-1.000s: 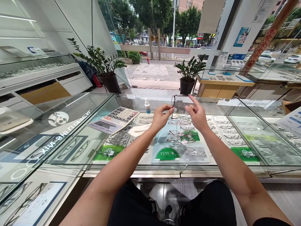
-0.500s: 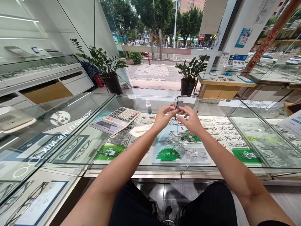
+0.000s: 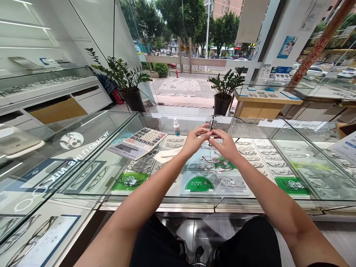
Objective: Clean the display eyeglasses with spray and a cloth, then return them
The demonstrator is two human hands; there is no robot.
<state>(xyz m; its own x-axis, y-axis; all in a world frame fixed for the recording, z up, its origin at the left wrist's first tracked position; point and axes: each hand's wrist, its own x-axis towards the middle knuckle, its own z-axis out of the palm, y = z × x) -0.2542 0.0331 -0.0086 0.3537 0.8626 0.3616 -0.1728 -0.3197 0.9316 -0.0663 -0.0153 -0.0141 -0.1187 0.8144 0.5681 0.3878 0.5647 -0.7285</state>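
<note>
Above the glass counter, a pair of eyeglasses [image 3: 212,122] with a thin dark frame is held nearly edge-on, so its lenses hardly show. My left hand [image 3: 196,139] is closed on it from the left, thumb and fingers pinching near the middle. From the other side my right hand [image 3: 224,144] grips it too, and the fingertips of both hands meet. Left of my hands a small white bottle [image 3: 176,127] with a blue label stands upright. A pale cloth [image 3: 168,155] lies by my left wrist, and beyond it is a large calculator [image 3: 137,143].
Under the glass top [image 3: 172,191] lie rows of eyeglasses and green display cards [image 3: 199,183]. Potted plants [image 3: 222,100] stand beyond the counter, before the glass doors. A beige device [image 3: 19,142] sits at the left, papers [image 3: 345,146] at the right.
The eyeglasses have tilted slightly, their upper end leaning more to the right. Both hands keep hold and have moved only a little; the view has shifted slightly.
</note>
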